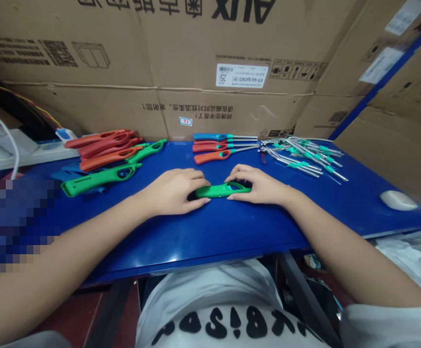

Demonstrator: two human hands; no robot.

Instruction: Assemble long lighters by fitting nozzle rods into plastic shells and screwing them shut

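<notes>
A green lighter handle [217, 190] lies crosswise between my hands, just over the blue table. My left hand [179, 191] pinches its left end between thumb and fingers. At the other end, around the trigger loop, my right hand [257, 185] closes on it with thumb and fingertips. No metal tube shows on this handle. Behind it lie three long lighters with metal tubes: a blue one [212, 137], a red one [210, 147] and an orange one [211, 157].
Red and orange handles [105, 145] are piled at the left beside a green handle [97, 181]. Several metal tubes with teal parts [305, 154] lie at the back right. A white mouse-shaped object [398, 200] sits far right. A cardboard wall [181, 63] stands behind; a power strip [32, 157] is at left.
</notes>
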